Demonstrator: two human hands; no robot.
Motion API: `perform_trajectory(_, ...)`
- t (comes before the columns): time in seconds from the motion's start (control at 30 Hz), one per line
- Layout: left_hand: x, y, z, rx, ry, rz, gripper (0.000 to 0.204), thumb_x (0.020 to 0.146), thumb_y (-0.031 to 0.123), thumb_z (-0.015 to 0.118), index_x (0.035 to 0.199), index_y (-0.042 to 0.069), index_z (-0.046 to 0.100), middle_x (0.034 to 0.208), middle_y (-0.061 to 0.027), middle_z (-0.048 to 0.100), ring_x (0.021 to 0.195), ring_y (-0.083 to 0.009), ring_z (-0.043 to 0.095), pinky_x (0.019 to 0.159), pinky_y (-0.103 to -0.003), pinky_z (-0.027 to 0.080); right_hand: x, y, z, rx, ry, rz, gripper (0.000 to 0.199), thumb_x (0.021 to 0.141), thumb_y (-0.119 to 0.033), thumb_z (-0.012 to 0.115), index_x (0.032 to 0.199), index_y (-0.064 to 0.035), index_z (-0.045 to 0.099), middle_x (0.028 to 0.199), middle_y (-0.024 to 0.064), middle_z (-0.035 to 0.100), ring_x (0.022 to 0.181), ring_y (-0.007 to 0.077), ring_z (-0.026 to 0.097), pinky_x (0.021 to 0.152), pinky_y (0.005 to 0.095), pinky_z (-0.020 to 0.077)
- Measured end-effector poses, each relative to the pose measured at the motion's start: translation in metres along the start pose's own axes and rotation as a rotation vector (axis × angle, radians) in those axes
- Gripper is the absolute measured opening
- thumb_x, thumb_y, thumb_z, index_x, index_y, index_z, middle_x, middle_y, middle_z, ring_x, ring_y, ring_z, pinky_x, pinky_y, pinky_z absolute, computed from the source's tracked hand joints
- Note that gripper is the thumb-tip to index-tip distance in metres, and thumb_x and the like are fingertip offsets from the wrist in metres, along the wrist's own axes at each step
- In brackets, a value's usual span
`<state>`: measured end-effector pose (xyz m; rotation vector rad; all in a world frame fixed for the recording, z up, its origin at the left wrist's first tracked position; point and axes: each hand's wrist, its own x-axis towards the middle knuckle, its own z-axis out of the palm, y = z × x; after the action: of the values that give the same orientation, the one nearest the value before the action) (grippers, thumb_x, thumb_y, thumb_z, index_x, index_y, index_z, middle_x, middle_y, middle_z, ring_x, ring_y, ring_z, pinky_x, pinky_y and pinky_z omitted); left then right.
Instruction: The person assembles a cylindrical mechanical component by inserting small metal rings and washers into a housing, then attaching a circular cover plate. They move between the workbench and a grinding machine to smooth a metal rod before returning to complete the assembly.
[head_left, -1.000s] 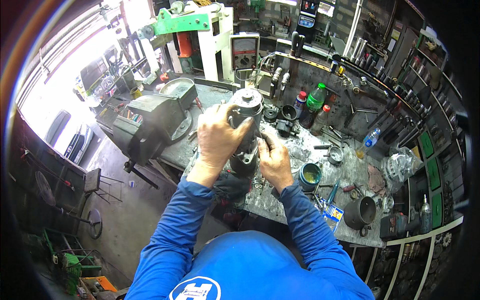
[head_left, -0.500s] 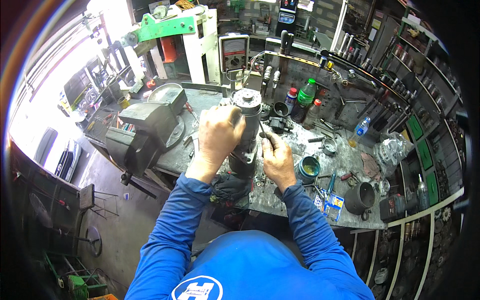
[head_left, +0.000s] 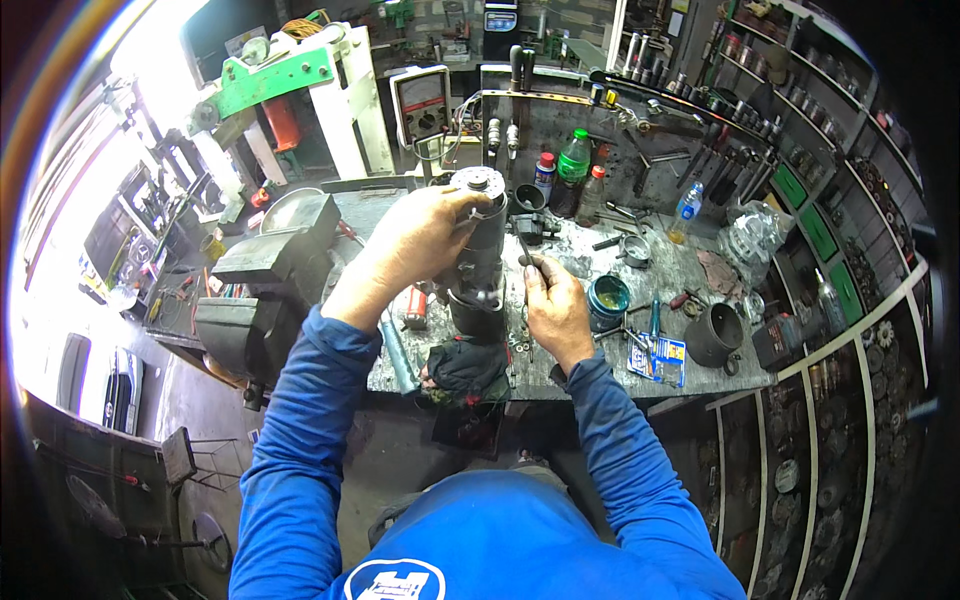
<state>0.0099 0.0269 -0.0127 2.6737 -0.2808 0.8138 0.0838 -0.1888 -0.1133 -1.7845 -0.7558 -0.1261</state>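
Observation:
A dark cylindrical motor (head_left: 484, 250), which looks like a starter motor, stands upright on the workbench (head_left: 400, 362) with a round metal cap on top. My left hand (head_left: 425, 232) reaches from the left, its fingers curled round the upper part of the motor just below the cap; some fingertips are hidden. To the right of the motor, my right hand (head_left: 557, 312) pinches a thin dark rod (head_left: 522, 240), pointing upward beside the casing. A dark cloth (head_left: 468, 368) lies at the motor's foot.
A big bench vise (head_left: 262, 275) stands at left. Bottles, including a green-capped one (head_left: 573, 160), line the back. To the right are a blue-green tin (head_left: 608, 300), a dark metal ring (head_left: 714, 335), a blue packet (head_left: 657, 360) and loose tools. Sockets hang along a rail (head_left: 700, 110).
The view has shifted, so the bench sits differently in it. My left hand has moved down against the motor's upper side. My right hand keeps its hold on the rod.

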Motion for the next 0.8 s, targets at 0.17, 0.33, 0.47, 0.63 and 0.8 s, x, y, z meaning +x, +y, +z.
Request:
perform_trajectory(0.17,0.004,-0.008,-0.001,0.094,-0.015,0.028,0.029,0.084,0.009,0.079,0.111,0.006,0.071,0.103,-0.0179,0.073,0.098,-0.0394,0.071,0.088,-0.046,0.056,-0.007,-0.009,0.0,-0.036,-0.022,0.045,0.025,0.106,-0.013,0.057,0.122,0.0025,0.069,0.098,0.0128,0.077,0.084,0.0157,0.069,0.075,0.0334,0.054)
perform_trajectory(0.33,-0.008,0.002,0.026,0.014,0.205,-0.056,0.018,0.087,0.01,0.078,0.104,0.009,0.074,0.101,-0.0161,0.074,0.093,-0.0389,0.07,0.083,-0.045,0.055,-0.002,-0.015,0.0,-0.064,-0.006,-0.015,0.029,0.105,-0.019,0.059,0.12,0.0025,0.07,0.096,0.0169,0.076,0.083,0.0259,0.073,0.077,0.0374,0.055)
perform_trajectory(0.47,-0.017,0.016,0.047,0.068,0.359,-0.175,0.016,0.088,0.015,0.077,0.104,0.011,0.075,0.1,-0.0133,0.075,0.098,-0.0357,0.07,0.09,-0.045,0.051,0.011,-0.012,0.003,-0.067,-0.029,-0.029,0.028,0.102,-0.019,0.06,0.117,0.0018,0.071,0.103,0.0231,0.075,0.094,0.0392,0.073,0.082,0.0436,0.0565)
perform_trajectory(0.63,-0.01,0.015,0.048,-0.158,0.312,-0.442,0.019,0.091,0.025,0.075,0.108,0.018,0.076,0.101,-0.0058,0.073,0.103,-0.0272,0.068,0.1,-0.047,0.038,0.023,-0.003,0.005,-0.119,-0.064,-0.07,0.027,0.099,-0.019,0.06,0.113,0.0008,0.072,0.103,0.0253,0.073,0.096,0.0448,0.071,0.084,0.0494,0.0554)
perform_trajectory(0.8,-0.004,0.021,0.045,-0.098,0.266,-0.514,0.023,0.084,0.027,0.077,0.104,0.016,0.079,0.096,-0.007,0.076,0.102,-0.026,0.07,0.106,-0.048,0.038,0.03,-0.005,0.007,-0.058,-0.1,-0.054,0.027,0.098,-0.021,0.06,0.107,0.0009,0.074,0.096,0.0264,0.072,0.092,0.0461,0.07,0.082,0.0509,0.0552)
